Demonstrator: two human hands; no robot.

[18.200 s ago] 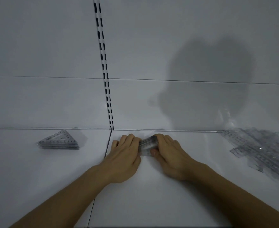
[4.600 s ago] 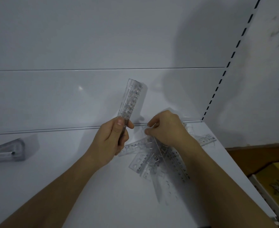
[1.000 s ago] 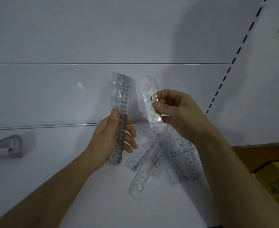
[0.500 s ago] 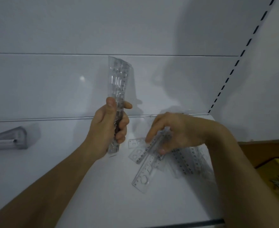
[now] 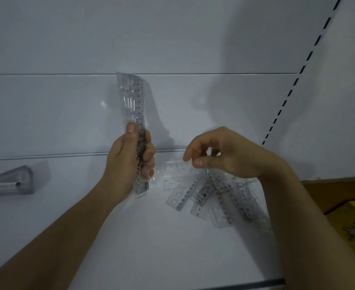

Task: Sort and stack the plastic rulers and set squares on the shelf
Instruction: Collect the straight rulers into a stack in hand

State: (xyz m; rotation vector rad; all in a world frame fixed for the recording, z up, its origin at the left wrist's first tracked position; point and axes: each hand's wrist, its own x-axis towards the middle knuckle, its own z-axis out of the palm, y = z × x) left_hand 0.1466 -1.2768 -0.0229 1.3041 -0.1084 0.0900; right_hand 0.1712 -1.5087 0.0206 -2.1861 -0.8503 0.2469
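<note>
Rulers make up most of what is left to sort. The left hand grips a bundle of clear rulers upright above the shelf, thumb pressed on the front, the other fingers curled round the far edge. That gathered bundle looks like the part of the ruler sorting already done.

Just to its right, a loose fan of rulers lies spread on the shelf, overlapping at odd angles, their printed scales pointing different ways. The right hand hovers over the top of this fan with thumb and forefinger drawn close together; a faint clear edge sits near the fingertips, but I cannot tell whether it is actually pinched or only about to be.

Far left on the shelf, a neat stack of set squares rests well apart from the rulers, so that group appears finished. By my judgement the task is past halfway: several loose rulers remain to be joined to the bundle, which then needs setting down as a stack.
</note>
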